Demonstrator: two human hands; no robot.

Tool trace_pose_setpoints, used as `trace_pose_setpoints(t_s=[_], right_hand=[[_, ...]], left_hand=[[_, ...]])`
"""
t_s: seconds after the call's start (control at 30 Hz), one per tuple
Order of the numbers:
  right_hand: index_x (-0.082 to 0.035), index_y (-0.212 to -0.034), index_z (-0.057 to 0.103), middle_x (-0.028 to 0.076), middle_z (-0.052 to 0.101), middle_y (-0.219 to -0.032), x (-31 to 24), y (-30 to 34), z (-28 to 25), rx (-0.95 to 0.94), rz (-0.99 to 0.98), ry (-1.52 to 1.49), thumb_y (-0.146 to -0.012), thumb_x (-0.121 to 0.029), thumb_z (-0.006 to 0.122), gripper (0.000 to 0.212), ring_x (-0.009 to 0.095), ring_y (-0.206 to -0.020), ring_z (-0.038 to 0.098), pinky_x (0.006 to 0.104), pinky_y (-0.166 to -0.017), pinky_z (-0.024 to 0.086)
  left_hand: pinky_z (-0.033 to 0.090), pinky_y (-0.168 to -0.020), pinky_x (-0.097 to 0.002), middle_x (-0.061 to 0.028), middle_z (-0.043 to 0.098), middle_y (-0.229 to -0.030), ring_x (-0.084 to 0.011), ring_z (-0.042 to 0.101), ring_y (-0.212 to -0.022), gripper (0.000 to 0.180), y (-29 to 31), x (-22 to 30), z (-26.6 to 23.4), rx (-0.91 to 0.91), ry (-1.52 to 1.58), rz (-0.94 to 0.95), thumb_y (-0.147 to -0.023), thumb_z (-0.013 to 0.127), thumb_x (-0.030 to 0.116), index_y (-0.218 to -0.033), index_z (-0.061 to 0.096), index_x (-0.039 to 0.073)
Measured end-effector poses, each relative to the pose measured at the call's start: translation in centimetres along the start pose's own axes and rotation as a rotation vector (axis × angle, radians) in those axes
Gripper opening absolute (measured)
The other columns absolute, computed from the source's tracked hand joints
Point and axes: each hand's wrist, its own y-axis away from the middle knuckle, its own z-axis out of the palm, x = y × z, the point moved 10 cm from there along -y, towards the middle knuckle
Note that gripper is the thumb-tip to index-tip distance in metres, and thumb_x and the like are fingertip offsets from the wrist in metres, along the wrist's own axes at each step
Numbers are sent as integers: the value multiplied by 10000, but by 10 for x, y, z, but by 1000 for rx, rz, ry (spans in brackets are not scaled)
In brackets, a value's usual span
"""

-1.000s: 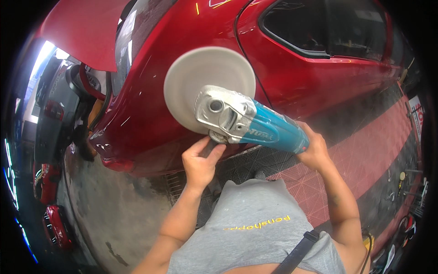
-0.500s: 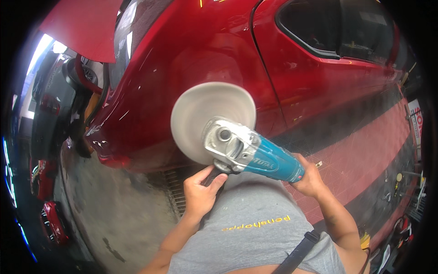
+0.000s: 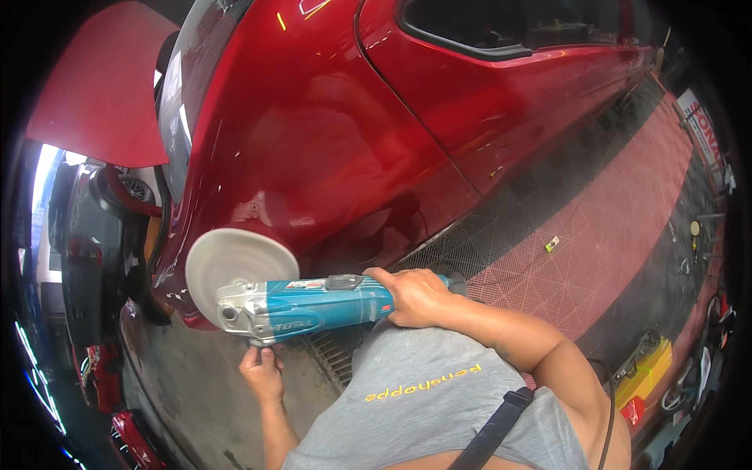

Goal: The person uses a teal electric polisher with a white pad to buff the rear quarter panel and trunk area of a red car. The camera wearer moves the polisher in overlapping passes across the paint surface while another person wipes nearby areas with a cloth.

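A teal and silver rotary polisher (image 3: 321,305) lies nearly level across the front of me. Its round white polishing pad (image 3: 227,254) is held at the lower rear corner of a glossy red car (image 3: 298,149); whether the pad presses on the paint is hard to tell. My right hand (image 3: 415,298) is wrapped round the rear of the polisher's body. Below the silver head, my left hand (image 3: 262,374) is closed on the side handle, which is mostly hidden by the fingers.
A raised red panel (image 3: 102,86) stands at upper left, with a dark car (image 3: 86,243) beyond it. Floor grating in red and black (image 3: 580,235) runs along the right, with a small green-yellow item (image 3: 552,244) on it. A yellow case (image 3: 646,372) sits at lower right.
The polisher has swung left and down from the middle of the panel to the rear corner. Both hands have moved left with it, and my view has shifted.
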Motion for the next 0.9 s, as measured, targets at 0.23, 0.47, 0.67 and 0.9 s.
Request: trace_pose_setpoints(t_s=[0.23, 0.47, 0.67, 0.9], right_hand=[[-213, -1540, 530, 210, 795, -1159, 117, 67, -24, 189, 216, -116, -827, -272, 847, 782, 446, -1114, 755, 526, -962, 603], [-149, -1481, 575, 221, 799, -1183, 204, 132, -52, 444, 205, -321, -834, -220, 844, 704, 419, -1131, 773, 455, -986, 609], [-152, -1513, 540, 239, 786, -1189, 177, 94, -34, 370, 151, -322, -846, -257, 829, 735, 449, -1120, 756, 489, -975, 608], [-122, -1521, 544, 213, 780, -1244, 208, 75, -15, 562, 81, -556, -832, -152, 857, 757, 388, -1188, 761, 460, -1032, 583]], left_hand=[[596, -798, -294, -124, 838, -1040, -126, 738, -873, 343, -1, 43, 140, -145, -226, 5, -955, 860, 129, -1223, 797, -76], [593, -899, -287, -123, 840, -1070, -106, 732, -960, 464, -4, 133, 282, -433, -203, 111, -902, 914, 164, -1277, 775, -70], [606, -855, -303, -158, 840, -1011, -136, 767, -902, 494, -12, 122, 226, -293, -242, 200, -890, 935, 184, -1273, 773, -81], [602, -824, -291, -164, 845, -1014, -121, 760, -873, 486, -22, 175, 280, -379, -453, 461, -881, 933, 160, -1280, 778, -69]])
